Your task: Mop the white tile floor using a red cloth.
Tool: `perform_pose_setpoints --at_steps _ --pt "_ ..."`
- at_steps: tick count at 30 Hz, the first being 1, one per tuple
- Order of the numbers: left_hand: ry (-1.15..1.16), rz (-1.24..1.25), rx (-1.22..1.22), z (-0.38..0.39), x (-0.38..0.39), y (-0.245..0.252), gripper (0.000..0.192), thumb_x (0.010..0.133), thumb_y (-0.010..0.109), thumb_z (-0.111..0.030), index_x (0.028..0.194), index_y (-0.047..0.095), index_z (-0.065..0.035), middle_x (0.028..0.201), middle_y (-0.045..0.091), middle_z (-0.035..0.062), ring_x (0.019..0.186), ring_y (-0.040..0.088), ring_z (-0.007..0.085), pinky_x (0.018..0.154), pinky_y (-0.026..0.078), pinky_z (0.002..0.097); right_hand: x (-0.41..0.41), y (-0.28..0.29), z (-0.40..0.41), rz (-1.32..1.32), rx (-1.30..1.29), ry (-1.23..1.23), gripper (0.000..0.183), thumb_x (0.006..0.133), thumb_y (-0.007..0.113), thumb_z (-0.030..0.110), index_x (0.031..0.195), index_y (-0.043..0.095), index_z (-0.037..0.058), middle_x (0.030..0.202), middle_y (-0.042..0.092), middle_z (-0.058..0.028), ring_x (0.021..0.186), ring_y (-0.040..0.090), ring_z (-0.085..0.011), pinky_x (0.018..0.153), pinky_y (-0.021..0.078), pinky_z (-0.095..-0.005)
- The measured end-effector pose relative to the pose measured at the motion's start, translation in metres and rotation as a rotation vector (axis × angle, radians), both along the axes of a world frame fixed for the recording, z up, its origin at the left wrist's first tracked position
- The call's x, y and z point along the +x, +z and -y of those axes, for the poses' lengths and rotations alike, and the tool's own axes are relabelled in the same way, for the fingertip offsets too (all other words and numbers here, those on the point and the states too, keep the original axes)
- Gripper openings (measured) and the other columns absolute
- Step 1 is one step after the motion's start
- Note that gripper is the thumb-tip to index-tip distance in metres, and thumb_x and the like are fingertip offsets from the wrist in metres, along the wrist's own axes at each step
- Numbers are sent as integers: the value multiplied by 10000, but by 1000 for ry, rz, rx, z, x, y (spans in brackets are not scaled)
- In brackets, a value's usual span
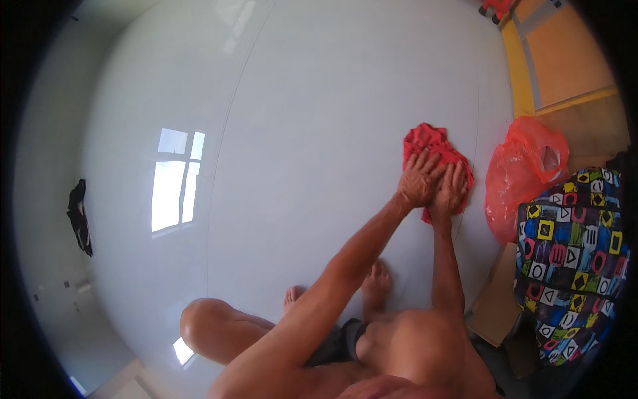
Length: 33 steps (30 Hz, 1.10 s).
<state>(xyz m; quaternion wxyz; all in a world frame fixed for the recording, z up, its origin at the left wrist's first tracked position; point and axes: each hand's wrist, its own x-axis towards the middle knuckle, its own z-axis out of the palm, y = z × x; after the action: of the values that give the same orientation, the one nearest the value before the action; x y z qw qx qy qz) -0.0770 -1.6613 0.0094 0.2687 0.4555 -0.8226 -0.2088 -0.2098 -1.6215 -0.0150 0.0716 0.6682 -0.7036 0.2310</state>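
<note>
A crumpled red cloth (426, 137) lies on the glossy pale floor (319, 124), right of the middle of the view. Both hands press flat on it. My left hand (421, 180) rests on the cloth's left part, fingers spread and pointing up the picture. Beside it, touching and partly overlapping, my right hand (448, 192) lies on the cloth's right part. Part of the cloth is hidden beneath the hands.
To the right are a red plastic bag (508, 184), a bag with a colourful pattern (573, 259) and a cardboard piece (493, 304). A yellow-framed orange panel (568, 55) stands at upper right. A dark cloth item (79, 219) lies far left. My feet are below.
</note>
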Motion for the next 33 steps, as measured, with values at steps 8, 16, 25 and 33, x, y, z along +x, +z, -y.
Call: perform_pose_setpoints --at_steps 8,16,25,33 --pt "418 112 38 -18 143 -11 665 818 745 -167 1446 536 -104 1574 439 206 1459 361 475 1214 273 581 146 15 49 217 -65 455 306 948 566 60 1236 649 2 1431 568 -245 1306 530 -435 1098 380 -626" --pt "884 338 -88 -124 230 -15 779 929 699 -474 1565 427 -114 1622 394 207 1522 299 447 1229 233 589 256 34 -4 24 43 821 477 977 540 264 1372 617 8 1530 506 -196 1466 400 -380 1246 232 -571" --pt "842 320 81 -58 203 -16 796 957 648 -488 1616 366 -142 1669 303 227 1553 205 470 1228 193 596 217 31 46 -152 66 803 502 963 573 259 1413 600 38 1567 484 -179 1472 414 -354 1229 279 -547" --pt "499 288 -25 7 140 -15 706 936 665 -330 1580 439 -150 1622 373 245 1507 270 529 1184 252 644 135 34 78 44 19 578 439 931 596 91 1348 606 -45 1493 517 -242 1410 466 -396 1173 354 -561"
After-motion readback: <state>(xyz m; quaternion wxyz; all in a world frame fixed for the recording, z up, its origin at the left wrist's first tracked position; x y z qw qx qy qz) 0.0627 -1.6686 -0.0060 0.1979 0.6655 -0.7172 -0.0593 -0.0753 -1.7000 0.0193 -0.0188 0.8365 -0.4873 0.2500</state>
